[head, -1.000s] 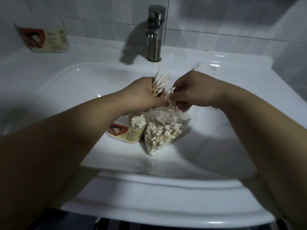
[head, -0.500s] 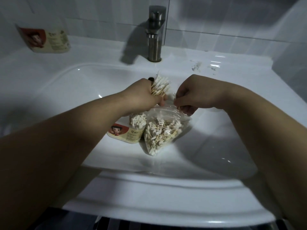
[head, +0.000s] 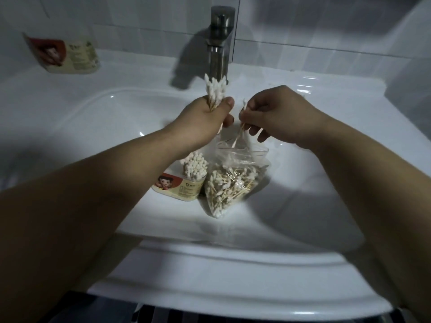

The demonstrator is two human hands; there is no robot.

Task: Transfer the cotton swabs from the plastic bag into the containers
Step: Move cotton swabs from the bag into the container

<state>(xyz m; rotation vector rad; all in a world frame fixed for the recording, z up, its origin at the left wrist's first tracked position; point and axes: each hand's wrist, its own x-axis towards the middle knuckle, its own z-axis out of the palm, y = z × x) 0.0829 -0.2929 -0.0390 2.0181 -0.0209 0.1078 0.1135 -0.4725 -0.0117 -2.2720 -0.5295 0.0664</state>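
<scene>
Head view is showing a white sink (head: pixel 233 276) lying under both hands. Below the right hand (head: pixel 277 113), the plastic bag (head: pixel 242 157) is standing open in the basin, holding loose swabs (head: pixel 221 190). Under the left hand (head: pixel 205 120), a labelled container (head: pixel 184 186) is standing beside the bag, perhaps touching it. The left hand is gripping a thick bundle of swabs (head: pixel 215 92), tips pointing up. The right hand is pinching a few swabs (head: pixel 243 108) just above the bag's mouth.
</scene>
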